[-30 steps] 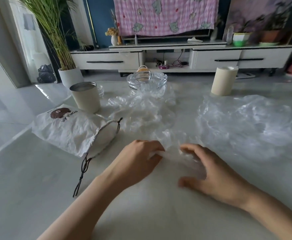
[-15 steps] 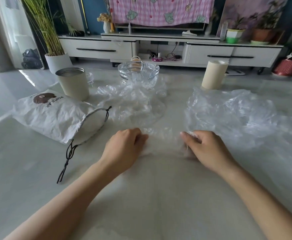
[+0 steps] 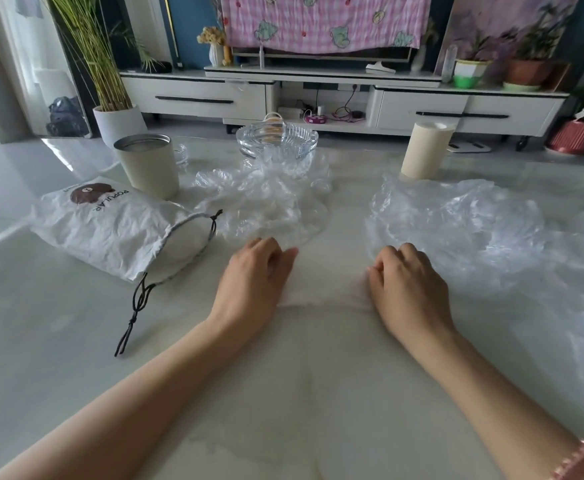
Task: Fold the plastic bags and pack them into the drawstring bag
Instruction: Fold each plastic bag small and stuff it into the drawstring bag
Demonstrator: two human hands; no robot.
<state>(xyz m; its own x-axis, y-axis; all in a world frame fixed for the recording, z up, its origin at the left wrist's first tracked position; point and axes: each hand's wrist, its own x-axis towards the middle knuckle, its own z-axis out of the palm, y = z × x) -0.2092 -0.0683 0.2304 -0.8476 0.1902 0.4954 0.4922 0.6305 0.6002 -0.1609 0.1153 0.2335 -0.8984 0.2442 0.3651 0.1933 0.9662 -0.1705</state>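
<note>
**Both hands on one plastic bag**

Left hand (image 3: pixel 254 284) and right hand (image 3: pixel 410 289), fingers curled, each grip an end of the flattened plastic bag (image 3: pixel 325 284) on the table (image 3: pixel 318 393). Drawstring bag (image 3: pixel 117 230) lies at ten o'clock, crumpled plastic (image 3: pixel 270 206) at twelve, spread plastic (image 3: pixel 474 230) at two.

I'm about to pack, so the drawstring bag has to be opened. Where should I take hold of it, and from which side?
Probably the upper hem of its mouth, reached from the right with the nearer left hand. The drawstring bag lies on its side, mouth gaping rightward, so that rim stands exposed. Pulling the loose black cord would likely cinch it.
</note>
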